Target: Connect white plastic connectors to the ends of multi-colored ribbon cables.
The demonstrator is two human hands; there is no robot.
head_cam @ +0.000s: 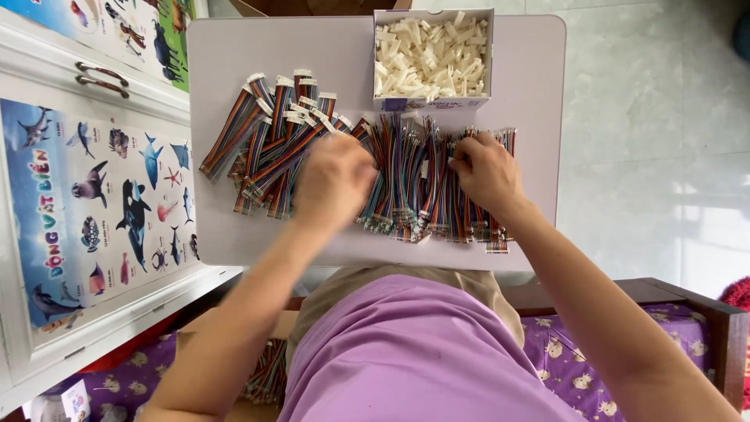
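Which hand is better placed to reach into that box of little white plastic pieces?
Probably the right hand: it lies just below the cardboard box of white plastic connectors. The left hand sits further left.

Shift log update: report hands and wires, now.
Left hand blurred, over loose ribbon wires; grip unclear. Right hand curled, resting on them. Finished bundles lie left; box of white connectors behind. Nothing in the way.
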